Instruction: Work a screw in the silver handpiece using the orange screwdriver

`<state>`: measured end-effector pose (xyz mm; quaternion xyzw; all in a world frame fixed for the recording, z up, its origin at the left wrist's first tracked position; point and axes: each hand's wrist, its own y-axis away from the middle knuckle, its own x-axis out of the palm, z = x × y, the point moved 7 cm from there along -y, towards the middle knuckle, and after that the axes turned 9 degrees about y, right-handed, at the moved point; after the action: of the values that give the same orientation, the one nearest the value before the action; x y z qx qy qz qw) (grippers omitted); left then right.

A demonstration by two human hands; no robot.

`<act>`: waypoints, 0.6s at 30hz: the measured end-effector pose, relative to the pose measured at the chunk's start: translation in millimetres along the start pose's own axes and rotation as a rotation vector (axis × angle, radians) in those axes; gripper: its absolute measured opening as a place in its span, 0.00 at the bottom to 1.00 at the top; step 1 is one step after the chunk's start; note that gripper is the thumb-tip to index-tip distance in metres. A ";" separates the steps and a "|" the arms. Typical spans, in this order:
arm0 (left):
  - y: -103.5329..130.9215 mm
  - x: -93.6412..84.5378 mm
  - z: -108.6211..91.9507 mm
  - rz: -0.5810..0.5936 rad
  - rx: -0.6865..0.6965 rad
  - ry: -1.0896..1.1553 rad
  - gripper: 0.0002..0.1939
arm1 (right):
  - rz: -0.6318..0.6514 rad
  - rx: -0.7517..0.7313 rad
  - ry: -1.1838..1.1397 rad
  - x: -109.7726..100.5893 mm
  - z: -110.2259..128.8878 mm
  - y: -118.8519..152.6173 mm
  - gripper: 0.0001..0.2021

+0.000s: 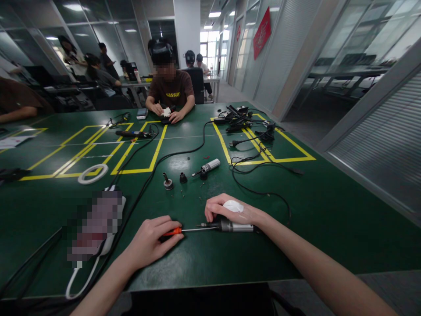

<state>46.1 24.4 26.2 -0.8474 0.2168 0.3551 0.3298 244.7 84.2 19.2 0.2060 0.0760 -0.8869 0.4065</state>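
My left hand (pixel 154 240) is closed round the orange handle of a screwdriver (pixel 197 229), its thin shaft pointing right. The shaft's tip reaches the black front part of a black-and-silver cylindrical tool (pixel 238 226) lying on the green table. Over that tool my right hand (pixel 226 208), with a white patch on its back, bends its fingers down round the front part; the thumb is mostly hidden. Beyond the hands lie a second silver cylindrical tool (pixel 210 165), a metal-and-black part (pixel 168 182), a black collar (pixel 183 177) and several tiny screws (pixel 183 192).
A covered device on a white power strip (pixel 112 228) sits left, beside black cables (pixel 148 180). A white tape roll (pixel 93 174) lies behind it. Tangled black cables (pixel 238 118) occupy the far right. Across the table (pixel 184 272), a person (pixel 171 90) handles a white object.
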 end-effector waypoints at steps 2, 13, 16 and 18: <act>-0.1 0.5 -0.4 0.009 -0.004 -0.002 0.11 | 0.004 -0.002 0.000 0.5 -0.3 0.2 0.32; 2.1 -0.1 1.3 -0.013 -0.054 0.056 0.07 | -0.001 -0.001 0.007 1.1 -2.4 -0.9 0.33; 2.4 0.9 3.0 -0.002 -0.069 0.065 0.03 | -0.002 -0.002 0.007 0.8 -2.1 -0.7 0.33; 1.9 0.8 2.8 -0.002 -0.061 0.055 0.02 | -0.001 -0.006 0.007 0.5 -1.5 -0.5 0.33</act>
<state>44.2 24.9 23.3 -0.8668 0.2141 0.3378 0.2978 244.5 84.6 17.6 0.2080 0.0804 -0.8862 0.4062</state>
